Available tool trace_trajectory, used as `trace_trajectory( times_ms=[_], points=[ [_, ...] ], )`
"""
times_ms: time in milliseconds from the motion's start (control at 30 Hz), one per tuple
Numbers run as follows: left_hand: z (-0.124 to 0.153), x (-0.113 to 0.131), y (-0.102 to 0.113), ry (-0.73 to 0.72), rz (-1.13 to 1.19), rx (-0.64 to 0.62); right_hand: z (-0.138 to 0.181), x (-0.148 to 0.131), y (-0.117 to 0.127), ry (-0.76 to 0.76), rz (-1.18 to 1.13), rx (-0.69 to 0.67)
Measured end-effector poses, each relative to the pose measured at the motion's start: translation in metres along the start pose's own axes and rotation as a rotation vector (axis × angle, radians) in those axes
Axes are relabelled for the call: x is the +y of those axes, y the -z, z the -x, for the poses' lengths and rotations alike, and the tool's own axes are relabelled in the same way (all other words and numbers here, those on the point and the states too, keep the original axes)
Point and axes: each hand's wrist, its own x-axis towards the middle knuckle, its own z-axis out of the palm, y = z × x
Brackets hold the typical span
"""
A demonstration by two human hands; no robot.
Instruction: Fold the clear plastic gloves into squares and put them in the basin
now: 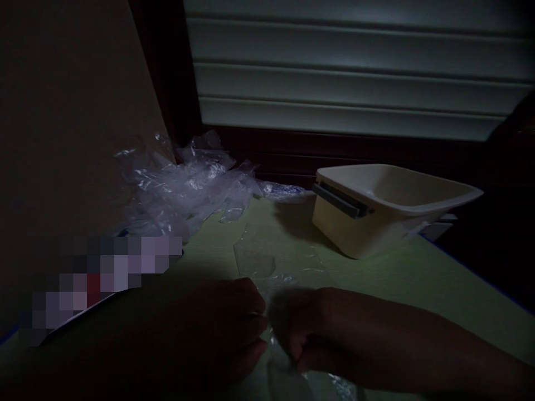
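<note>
A clear plastic bag (276, 259) lies flat on the pale green tabletop, its lower part crumpled between my hands. My left hand (234, 328) is closed, with fingers curled at the bag's left edge. Close beside it, my right hand (320, 328) pinches the bag, slightly smeared by motion. More of the clear film shows below my right hand. Dim light hides the exact finger contact.
A heap of crumpled clear plastic bags (188, 184) fills the back left against the wall. At the back right stands a cream plastic bin (355, 228) with a grey handle. A pixelated flat thing (104, 284) lies at left. Behind is a slatted shutter (334, 72).
</note>
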Motion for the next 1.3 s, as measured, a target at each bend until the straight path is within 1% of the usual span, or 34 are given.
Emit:
trace_trajectory(
  times_ms=[133, 233, 400, 500, 667, 800, 867, 967, 1067, 1200, 1300],
  points=[
    [0.002, -0.001, 0.002, -0.004, 0.041, -0.034, 0.002, -0.004, 0.004, -0.034, -0.095, 0.045],
    [0.001, -0.004, -0.001, -0.001, 0.004, -0.056, 0.003, -0.006, 0.007, -0.059, -0.134, 0.026],
    [-0.001, -0.007, -0.01, -0.04, -0.108, -0.015, 0.004, -0.007, 0.006, -0.052, -0.152, -0.008],
    [0.0, -0.007, -0.012, -0.05, -0.1, -0.003, 0.005, -0.005, 0.006, -0.055, -0.097, 0.018],
    [0.003, -0.005, -0.011, -0.006, -0.096, 0.05, 0.004, -0.003, 0.005, -0.057, 0.041, 0.039],
    [0.001, -0.004, -0.008, -0.018, -0.091, 0.014, 0.002, -0.006, 0.004, -0.129, 0.131, 0.097],
    [-0.001, -0.003, -0.007, -0.027, -0.105, 0.0, 0.001, -0.006, 0.003, -0.133, 0.159, 0.145],
    [-0.002, -0.003, -0.006, -0.043, -0.129, 0.024, 0.002, -0.004, 0.001, -0.129, 0.155, 0.182],
    [-0.001, -0.002, -0.006, -0.027, -0.14, 0.037, 0.002, -0.002, 0.0, -0.156, 0.111, 0.15],
    [0.002, 0.0, -0.006, 0.004, -0.149, -0.015, -0.001, 0.003, -0.002, -0.19, 0.083, 0.16],
    [0.003, 0.0, -0.008, 0.002, -0.167, -0.019, -0.004, 0.007, -0.004, -0.255, 0.071, 0.19]
  ],
)
